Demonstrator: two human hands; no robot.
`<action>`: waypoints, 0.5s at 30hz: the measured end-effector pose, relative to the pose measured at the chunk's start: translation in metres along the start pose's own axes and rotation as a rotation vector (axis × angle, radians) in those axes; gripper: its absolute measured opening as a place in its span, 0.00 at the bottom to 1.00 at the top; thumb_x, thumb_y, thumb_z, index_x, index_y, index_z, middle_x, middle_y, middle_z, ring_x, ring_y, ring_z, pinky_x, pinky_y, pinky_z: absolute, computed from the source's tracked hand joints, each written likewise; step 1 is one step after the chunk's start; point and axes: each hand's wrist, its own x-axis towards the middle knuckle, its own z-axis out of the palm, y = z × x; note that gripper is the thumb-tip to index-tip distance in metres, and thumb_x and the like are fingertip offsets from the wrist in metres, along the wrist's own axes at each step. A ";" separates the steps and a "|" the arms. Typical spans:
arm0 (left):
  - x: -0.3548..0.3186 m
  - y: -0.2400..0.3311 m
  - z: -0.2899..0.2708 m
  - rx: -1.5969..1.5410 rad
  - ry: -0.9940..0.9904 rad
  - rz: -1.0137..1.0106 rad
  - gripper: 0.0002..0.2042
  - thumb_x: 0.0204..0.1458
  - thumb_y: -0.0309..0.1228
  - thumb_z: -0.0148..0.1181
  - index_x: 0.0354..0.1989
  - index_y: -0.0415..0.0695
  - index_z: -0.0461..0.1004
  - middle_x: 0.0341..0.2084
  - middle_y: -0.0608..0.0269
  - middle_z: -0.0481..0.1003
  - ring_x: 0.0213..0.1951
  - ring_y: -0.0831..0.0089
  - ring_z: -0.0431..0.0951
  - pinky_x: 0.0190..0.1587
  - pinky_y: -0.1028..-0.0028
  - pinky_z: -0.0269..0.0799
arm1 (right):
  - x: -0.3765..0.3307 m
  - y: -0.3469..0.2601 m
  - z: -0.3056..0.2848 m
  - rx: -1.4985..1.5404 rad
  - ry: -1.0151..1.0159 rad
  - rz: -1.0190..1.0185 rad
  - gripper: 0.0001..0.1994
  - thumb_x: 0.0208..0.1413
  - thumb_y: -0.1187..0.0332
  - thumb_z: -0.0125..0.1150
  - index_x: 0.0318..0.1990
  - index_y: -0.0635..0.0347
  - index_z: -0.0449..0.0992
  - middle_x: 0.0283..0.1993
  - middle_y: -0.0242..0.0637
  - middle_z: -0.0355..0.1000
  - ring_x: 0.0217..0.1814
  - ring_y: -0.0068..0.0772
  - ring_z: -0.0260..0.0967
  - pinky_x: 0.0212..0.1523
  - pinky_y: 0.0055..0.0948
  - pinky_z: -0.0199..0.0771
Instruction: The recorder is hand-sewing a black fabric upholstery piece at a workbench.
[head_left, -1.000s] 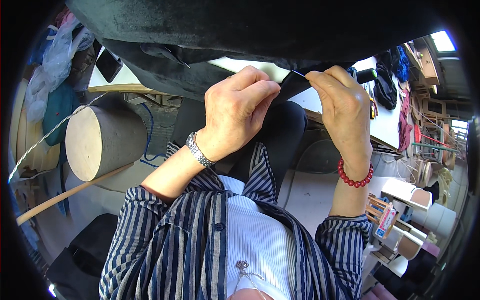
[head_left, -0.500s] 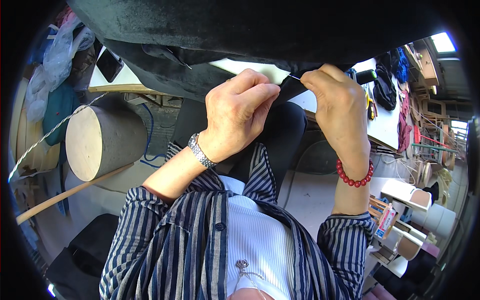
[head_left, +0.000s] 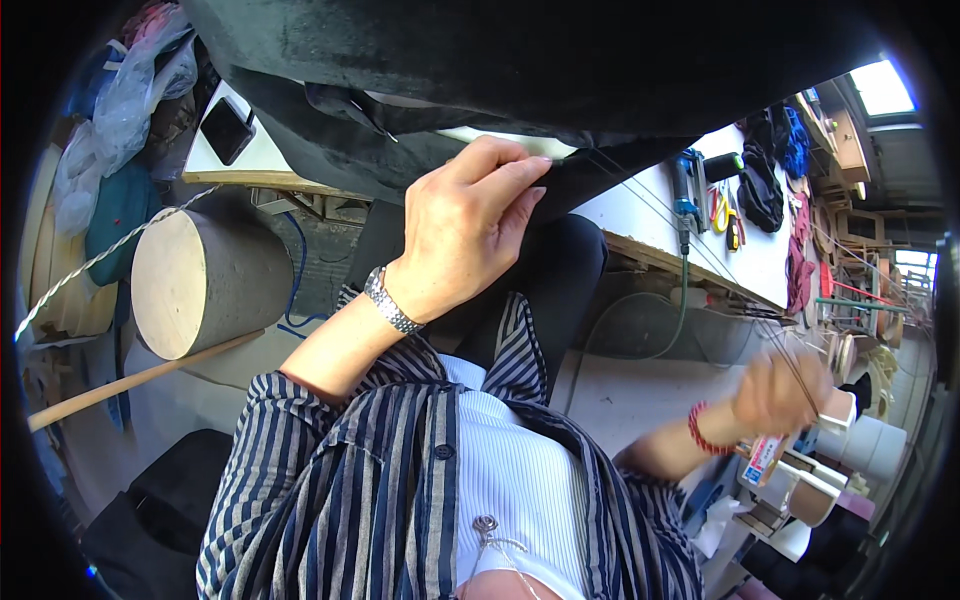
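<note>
At the opening in the black cloth (head_left: pixel 440 50) ahead of the person, left hand (head_left: pixel 470 215): fingertips nearly together by the edge, grip uncertain. Right hand (head_left: pixel 785 390): blurred, apparently curled on the thread (head_left: pixel 650 197); has swung from the cloth to lower right, strands now running past the desk (head_left: pixel 765 262). Probably a stitch being drawn through.

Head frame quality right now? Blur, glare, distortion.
Head view: right hand smeared, likely motion blur, finger detail lost; left hand reasonably sharp. Head view: bright opening at upper right blown to white. Head view: black fabric across the top so dark that little surface detail shows. Head view: wide fisheye distortion, image corners black.
</note>
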 end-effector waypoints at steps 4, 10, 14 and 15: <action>0.003 0.010 0.005 -0.015 0.015 0.141 0.10 0.41 0.20 0.64 0.34 0.40 0.79 0.31 0.61 0.75 0.29 0.66 0.78 0.28 0.73 0.74 | -0.071 -0.095 0.024 0.132 0.275 -0.315 0.10 0.56 0.74 0.51 0.23 0.57 0.66 0.25 0.28 0.61 0.22 0.19 0.59 0.22 0.23 0.63; 0.005 0.017 0.016 0.003 -0.046 0.277 0.14 0.39 0.18 0.66 0.37 0.41 0.79 0.35 0.59 0.76 0.26 0.72 0.76 0.26 0.77 0.73 | -0.280 -0.259 -0.003 0.002 0.878 -0.589 0.09 0.50 0.83 0.51 0.25 0.58 0.63 0.24 0.28 0.56 0.22 0.21 0.52 0.22 0.21 0.57; 0.026 0.034 0.029 0.232 -0.234 0.395 0.21 0.41 0.24 0.63 0.49 0.42 0.75 0.43 0.59 0.73 0.33 0.72 0.72 0.31 0.75 0.70 | -0.491 -0.319 -0.030 -0.035 1.317 -0.640 0.09 0.48 0.82 0.55 0.26 0.57 0.64 0.23 0.28 0.57 0.24 0.23 0.56 0.24 0.22 0.63; 0.021 0.026 0.029 0.307 -0.278 0.430 0.20 0.43 0.26 0.62 0.48 0.41 0.75 0.40 0.61 0.73 0.33 0.72 0.71 0.32 0.75 0.69 | -0.530 -0.341 -0.038 -0.015 1.412 -0.657 0.08 0.48 0.82 0.54 0.27 0.58 0.65 0.23 0.29 0.59 0.23 0.24 0.57 0.24 0.24 0.65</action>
